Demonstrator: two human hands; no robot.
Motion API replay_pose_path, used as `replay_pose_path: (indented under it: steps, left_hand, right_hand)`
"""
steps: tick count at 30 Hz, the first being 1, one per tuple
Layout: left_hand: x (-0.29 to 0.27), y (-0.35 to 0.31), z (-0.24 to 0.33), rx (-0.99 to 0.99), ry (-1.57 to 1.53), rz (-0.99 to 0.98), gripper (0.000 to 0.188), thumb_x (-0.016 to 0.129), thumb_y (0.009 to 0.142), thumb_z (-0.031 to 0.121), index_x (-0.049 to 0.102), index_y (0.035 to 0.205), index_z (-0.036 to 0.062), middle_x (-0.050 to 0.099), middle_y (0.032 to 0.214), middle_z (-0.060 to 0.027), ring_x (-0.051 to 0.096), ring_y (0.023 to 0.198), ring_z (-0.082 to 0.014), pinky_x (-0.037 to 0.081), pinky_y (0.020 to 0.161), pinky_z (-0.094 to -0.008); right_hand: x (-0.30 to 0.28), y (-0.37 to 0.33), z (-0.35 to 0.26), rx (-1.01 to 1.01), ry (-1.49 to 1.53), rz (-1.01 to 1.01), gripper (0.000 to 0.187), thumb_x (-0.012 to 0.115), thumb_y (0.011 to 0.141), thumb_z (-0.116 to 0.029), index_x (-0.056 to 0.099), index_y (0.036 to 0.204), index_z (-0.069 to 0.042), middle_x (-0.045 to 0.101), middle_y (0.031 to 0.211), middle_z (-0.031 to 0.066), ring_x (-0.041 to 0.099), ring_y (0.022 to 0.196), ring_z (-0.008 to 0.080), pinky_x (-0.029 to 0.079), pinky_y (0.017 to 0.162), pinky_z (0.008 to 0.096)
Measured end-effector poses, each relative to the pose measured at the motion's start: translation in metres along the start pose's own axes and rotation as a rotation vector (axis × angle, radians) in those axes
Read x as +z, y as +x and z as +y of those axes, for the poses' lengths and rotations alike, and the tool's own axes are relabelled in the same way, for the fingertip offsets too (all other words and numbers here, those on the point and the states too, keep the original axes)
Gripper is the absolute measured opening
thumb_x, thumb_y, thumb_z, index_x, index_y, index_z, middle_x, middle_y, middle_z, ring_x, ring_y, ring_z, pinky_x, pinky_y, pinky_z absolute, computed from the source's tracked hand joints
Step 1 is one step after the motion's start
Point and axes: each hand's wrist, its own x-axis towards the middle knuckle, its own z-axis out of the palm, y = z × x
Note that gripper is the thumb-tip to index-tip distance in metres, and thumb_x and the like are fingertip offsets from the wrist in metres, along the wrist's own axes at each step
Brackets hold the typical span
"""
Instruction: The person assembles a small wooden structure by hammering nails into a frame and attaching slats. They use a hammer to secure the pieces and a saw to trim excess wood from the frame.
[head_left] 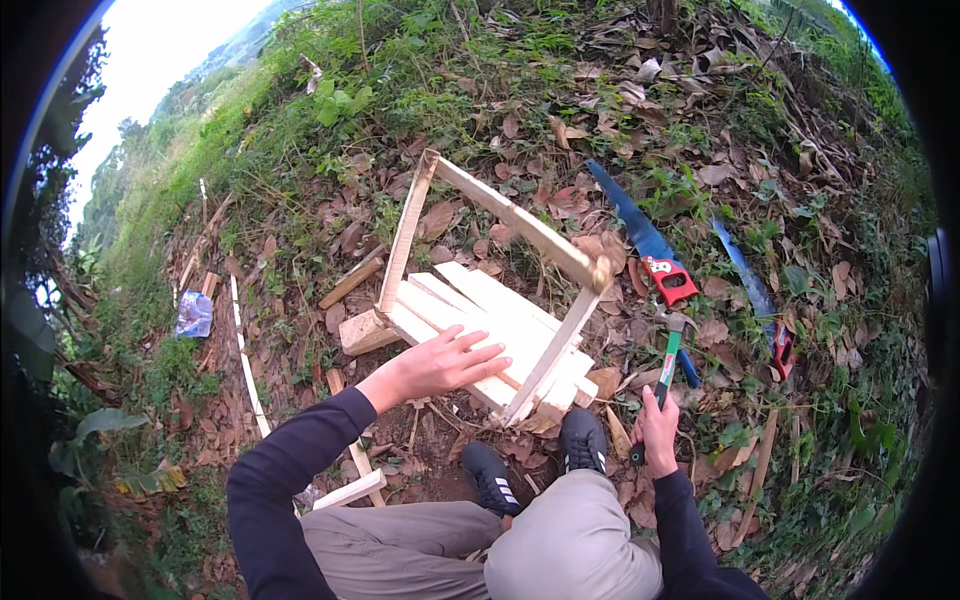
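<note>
A rectangular frame of pale wooden slats [520, 222] stands up from several planks [487, 292] laid side by side on the ground in front of me. My left hand [447, 362] lies flat on the near edge of the wood, inside the frame's lower side, fingers spread. In my right hand [657, 432] is a claw hammer [669, 362] with a green and black handle, gripped near its lower end. The hammer's metal head points up, to the right of the frame and apart from it.
Two handsaws with blue blades and red handles, a nearer one [640, 228] and a farther one [748, 272], lie at the right. Wood offcuts [368, 333] and a long thin strip [247, 365] lie left, near a clear plastic bag [194, 314]. Leaves and grass cover the sloping ground.
</note>
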Motion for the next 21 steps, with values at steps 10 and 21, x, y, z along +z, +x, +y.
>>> replay_pose_path:
  steps: [10, 21]
  left_hand:
    - [0.131, -0.050, -0.026, 0.199, 0.009, -0.180, 0.057, 0.055, 0.098, 0.021, 0.041, 0.153, 0.0253, 0.051, 0.146, -0.0066, 0.048, 0.137, -0.0306, 0.044, 0.111, -0.0522]
    - [0.220, -0.128, 0.000, -0.059, 0.168, -0.232, 0.068, 0.059, 0.094, 0.019, 0.032, 0.155, 0.0287, 0.039, 0.156, -0.0037, 0.038, 0.145, -0.0219, 0.036, 0.117, -0.0575]
  right_hand:
    - [-0.021, 0.006, 0.033, 0.064, -0.041, 0.114, 0.025, 0.056, 0.105, -0.022, 0.043, 0.089, -0.009, 0.039, 0.051, -0.0015, 0.038, 0.032, 0.0110, 0.035, 0.031, 0.0296]
    - [0.002, 0.006, 0.049, 0.071, -0.221, 0.028, 0.026, 0.059, 0.103, -0.021, 0.046, 0.086, -0.008, 0.043, 0.054, -0.0021, 0.041, 0.034, 0.0095, 0.034, 0.032, 0.0290]
